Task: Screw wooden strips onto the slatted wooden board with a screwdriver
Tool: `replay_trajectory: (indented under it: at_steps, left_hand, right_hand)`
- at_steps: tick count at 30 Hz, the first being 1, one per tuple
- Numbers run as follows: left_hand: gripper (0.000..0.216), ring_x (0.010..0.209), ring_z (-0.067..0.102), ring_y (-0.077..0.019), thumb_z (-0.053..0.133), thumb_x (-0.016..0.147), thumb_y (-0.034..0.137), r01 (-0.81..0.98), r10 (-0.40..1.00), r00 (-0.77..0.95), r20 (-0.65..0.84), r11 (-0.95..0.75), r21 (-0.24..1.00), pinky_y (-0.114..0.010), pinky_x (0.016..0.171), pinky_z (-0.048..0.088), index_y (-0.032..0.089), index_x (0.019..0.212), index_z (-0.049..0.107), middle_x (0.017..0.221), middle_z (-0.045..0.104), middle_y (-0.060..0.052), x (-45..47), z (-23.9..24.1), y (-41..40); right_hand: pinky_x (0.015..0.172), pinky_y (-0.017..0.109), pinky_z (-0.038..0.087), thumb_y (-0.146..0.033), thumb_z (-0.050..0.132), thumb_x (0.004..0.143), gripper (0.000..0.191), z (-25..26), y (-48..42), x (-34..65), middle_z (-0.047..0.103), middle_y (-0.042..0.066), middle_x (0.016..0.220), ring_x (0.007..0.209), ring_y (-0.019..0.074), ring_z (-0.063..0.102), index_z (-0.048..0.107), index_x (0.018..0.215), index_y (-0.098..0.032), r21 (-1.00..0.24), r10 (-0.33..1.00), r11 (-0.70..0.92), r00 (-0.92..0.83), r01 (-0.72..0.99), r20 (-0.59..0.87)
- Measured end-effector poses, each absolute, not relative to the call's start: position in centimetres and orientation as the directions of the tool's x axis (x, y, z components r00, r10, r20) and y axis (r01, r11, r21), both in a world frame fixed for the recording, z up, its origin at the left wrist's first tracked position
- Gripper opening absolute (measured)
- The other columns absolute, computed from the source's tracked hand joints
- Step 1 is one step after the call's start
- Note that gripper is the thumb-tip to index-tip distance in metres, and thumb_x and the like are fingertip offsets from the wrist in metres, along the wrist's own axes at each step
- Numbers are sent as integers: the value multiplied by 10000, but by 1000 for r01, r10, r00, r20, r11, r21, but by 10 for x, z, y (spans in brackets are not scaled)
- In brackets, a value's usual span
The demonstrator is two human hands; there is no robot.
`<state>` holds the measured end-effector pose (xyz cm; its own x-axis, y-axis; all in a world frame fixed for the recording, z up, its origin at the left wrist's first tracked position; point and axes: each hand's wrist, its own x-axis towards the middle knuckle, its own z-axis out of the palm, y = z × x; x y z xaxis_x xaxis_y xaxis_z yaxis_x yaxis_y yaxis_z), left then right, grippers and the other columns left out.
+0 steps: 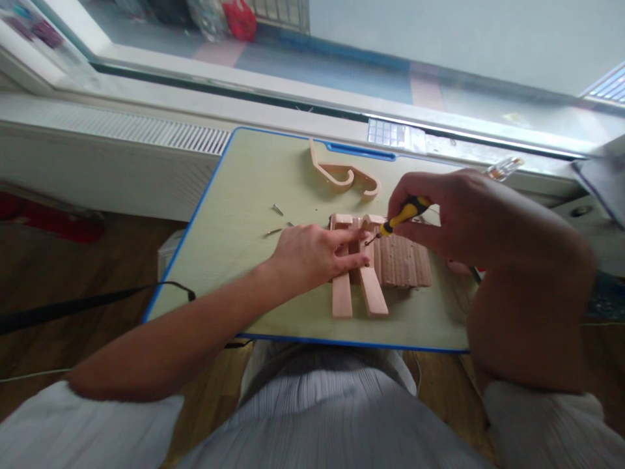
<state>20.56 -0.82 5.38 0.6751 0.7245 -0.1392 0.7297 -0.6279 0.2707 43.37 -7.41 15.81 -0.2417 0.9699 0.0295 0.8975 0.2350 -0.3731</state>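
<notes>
My right hand [446, 212] is closed around a small screwdriver [403, 215] with a yellow and black handle, its tip down on a wooden assembly [378, 264] of two pale bars and a ribbed panel. My left hand [317, 254] lies flat on the two bars, fingers stretched out across them, pressing them against the small green table [234, 221] with a blue rim.
A curved wooden bracket piece [342, 174] lies further back on the table. Loose screws [277, 210] lie left of the assembly. A white radiator ledge and window run behind the table. A black cable [97, 299] hangs at the left over the wooden floor.
</notes>
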Motion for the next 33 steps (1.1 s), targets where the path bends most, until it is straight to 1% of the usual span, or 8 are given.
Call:
replay_trajectory:
  at_steps: [3,6,14,20,23,26,29,33]
  left_hand:
    - [665,1019,807,-325,545,958,896,739,726,669,-155,-629,241,-387,866,555,550,1512,674,1057,861,-51,206,55,-10]
    - [671,1028,812,-335,502,972,901,733,717,678,-160,-646,211,-387,854,550,566,1537,641,1109,861,-59,205,57,-10]
    - [721,983,810,-353,435,990,901,710,691,704,-161,-681,180,-387,817,540,543,1600,580,1059,853,-100,203,55,-9]
    - [713,971,810,-368,444,989,894,707,699,703,-131,-669,228,-380,782,529,550,1600,576,1026,851,-100,201,50,-11]
    - [686,994,808,-360,465,992,878,701,700,705,-113,-662,265,-377,786,526,552,1580,600,1081,856,-97,199,46,-11]
    - [677,1045,800,-352,467,993,872,677,690,720,-75,-673,298,-379,802,532,552,1572,609,1203,852,-91,197,43,-12]
    - [665,1096,792,-344,453,1013,848,655,676,735,-55,-688,311,-380,833,543,539,1582,605,1301,837,-89,196,44,-15]
    - [706,1062,805,-350,421,1024,841,666,672,735,-88,-693,277,-395,850,558,511,1635,549,1275,842,-117,195,49,-18]
  right_hand:
    - [680,348,422,-279,732,897,70,157,-74,434,716,-13,726,656,187,642,754,963,-281,-370,970,239,-241,898,42]
    - [668,349,415,-283,719,904,62,156,-75,432,703,-11,711,626,180,614,748,958,-278,-337,969,246,-241,909,56]
    - [627,327,345,-266,720,864,62,156,-76,423,668,-7,691,617,167,577,726,925,-258,-264,976,214,-200,941,81]
    - [640,324,384,-298,729,868,72,155,-79,420,728,0,780,658,161,602,710,914,-246,-257,981,183,-161,949,107]
    - [616,328,361,-306,734,868,82,154,-80,416,704,-2,750,641,162,576,680,882,-247,-228,984,169,-149,959,101]
    - [620,332,349,-310,721,886,96,153,-81,411,676,-9,698,626,165,560,648,877,-249,-209,985,162,-147,964,87]
    - [646,331,358,-304,709,896,101,153,-81,407,704,9,735,661,174,578,626,884,-247,-211,987,155,-140,965,85]
    - [624,324,325,-327,693,905,113,156,-83,406,704,29,770,676,178,560,613,880,-252,-189,993,115,-107,975,53]
